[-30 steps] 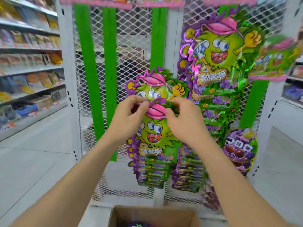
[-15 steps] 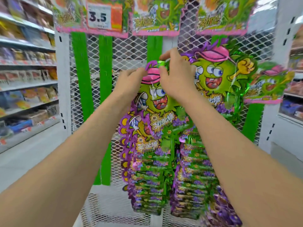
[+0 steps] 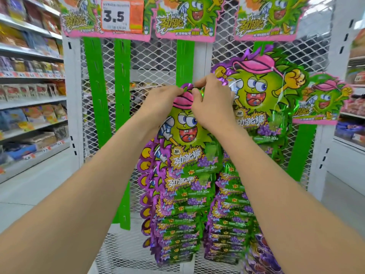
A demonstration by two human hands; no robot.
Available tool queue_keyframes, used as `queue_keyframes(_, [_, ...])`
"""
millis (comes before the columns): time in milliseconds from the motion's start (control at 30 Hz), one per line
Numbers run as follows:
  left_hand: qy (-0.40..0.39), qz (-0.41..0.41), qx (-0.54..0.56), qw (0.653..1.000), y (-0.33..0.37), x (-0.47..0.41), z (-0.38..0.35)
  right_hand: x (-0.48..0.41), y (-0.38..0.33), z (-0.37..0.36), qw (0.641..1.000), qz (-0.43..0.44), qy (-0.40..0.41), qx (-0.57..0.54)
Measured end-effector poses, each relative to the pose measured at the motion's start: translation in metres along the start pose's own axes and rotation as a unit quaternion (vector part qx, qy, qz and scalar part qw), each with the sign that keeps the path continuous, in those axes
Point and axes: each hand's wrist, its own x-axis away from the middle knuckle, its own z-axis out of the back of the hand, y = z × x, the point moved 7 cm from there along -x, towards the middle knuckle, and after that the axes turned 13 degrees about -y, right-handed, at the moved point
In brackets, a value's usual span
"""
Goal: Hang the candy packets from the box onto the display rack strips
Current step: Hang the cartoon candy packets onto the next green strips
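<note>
Mesh rack (image 3: 154, 60) fills the view, with stocked shelves (image 3: 31, 99) at its left. Green strips (image 3: 122, 107) run down its front. Packets (image 3: 177, 224) hang overlapped in columns below the middle strip (image 3: 184, 56) and further right. The top packet (image 3: 185, 131) is held up in front of that strip. The left hand (image 3: 160, 101) and right hand (image 3: 213, 103) each pinch its upper edge, fingertips nearly meeting. A price tag (image 3: 118, 16) reads 3.5.

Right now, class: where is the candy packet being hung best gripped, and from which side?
Likely the top edge of the candy packet, above its pink cap, pinched from the front at both sides, as the left hand and right hand do; it is flat, limp foil.
</note>
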Motion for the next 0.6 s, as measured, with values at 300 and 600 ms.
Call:
queue_keyframes(300, [0.177, -0.134, -0.388, 0.894, -0.02, 0.031, 0.001, 0.03, -0.005, -0.002, 0.985, 0.083, 0.101, 0.117])
queue_keyframes(600, [-0.073, -0.192, -0.379, 0.902, -0.155, 0.152, -0.067, 0.221, 0.049, -0.11, 0.98, -0.042, -0.156, -0.116])
